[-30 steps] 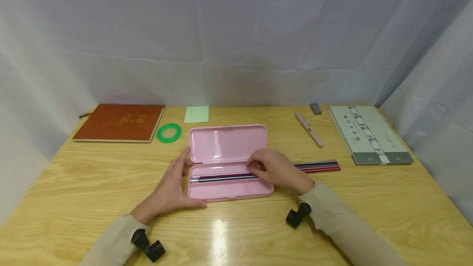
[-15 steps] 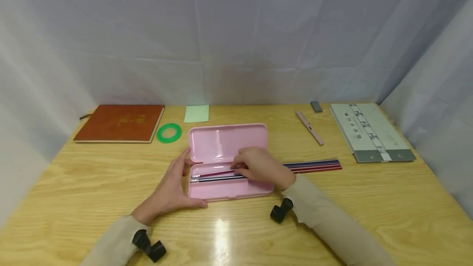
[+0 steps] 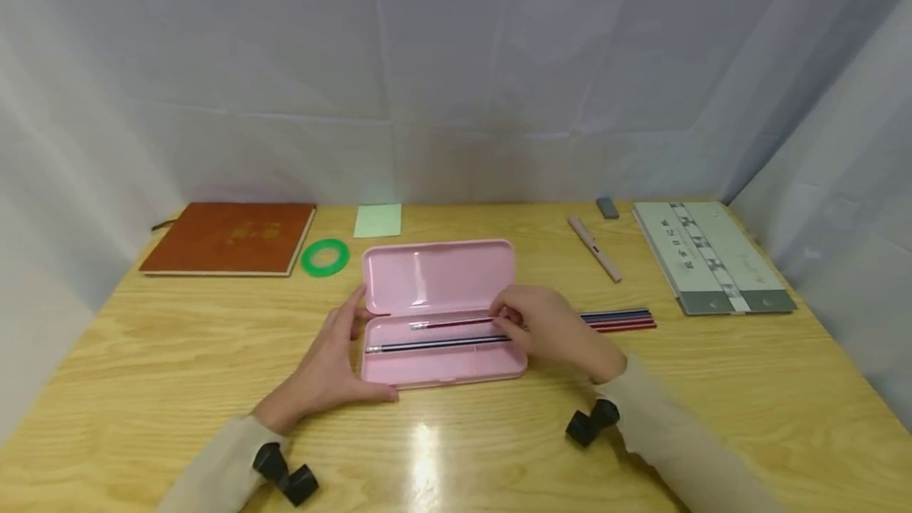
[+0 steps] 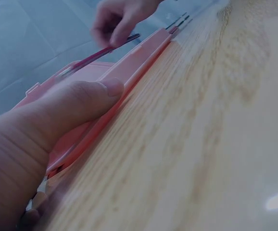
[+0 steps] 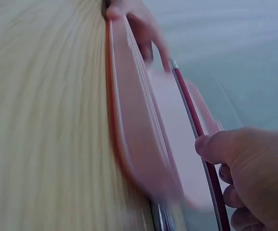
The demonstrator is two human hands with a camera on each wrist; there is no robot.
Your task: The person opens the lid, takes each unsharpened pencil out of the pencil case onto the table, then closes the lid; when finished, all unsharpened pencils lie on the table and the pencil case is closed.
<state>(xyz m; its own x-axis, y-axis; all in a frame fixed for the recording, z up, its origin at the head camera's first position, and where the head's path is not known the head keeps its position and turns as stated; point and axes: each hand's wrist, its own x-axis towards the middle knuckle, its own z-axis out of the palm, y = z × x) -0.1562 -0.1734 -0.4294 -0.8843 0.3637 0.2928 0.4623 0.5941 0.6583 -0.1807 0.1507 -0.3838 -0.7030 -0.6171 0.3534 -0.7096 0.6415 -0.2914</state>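
Observation:
A pink pencil case (image 3: 438,279) lies with its lid folded back. My left hand (image 3: 324,362) holds its left end, thumb along the front edge and fingers by the hinge side. My right hand (image 3: 549,331) pinches a dark red pencil (image 5: 192,108) between thumb and fingers. In the head view this pencil spans the back of the case's tray; both wrist views show it raised above the case. Dark and light striped pencils (image 3: 427,345) lie inside the tray, their exact number unclear. More pencils (image 3: 621,320) lie on the table right of the case, partly behind my right hand.
A brown notebook (image 3: 228,240), green tape roll (image 3: 325,258) and pale green sticky notes (image 3: 378,221) lie at the back left. Farther right are a pink pen (image 3: 594,249), a grey eraser (image 3: 608,208) and a pale green notebook (image 3: 712,256). A white curtain (image 3: 456,85) hangs behind the wooden table.
My right hand went left over the tray, then back right, lifting the red pencil from beside the others; its metal end moved right and away from me. My left hand has stayed put.

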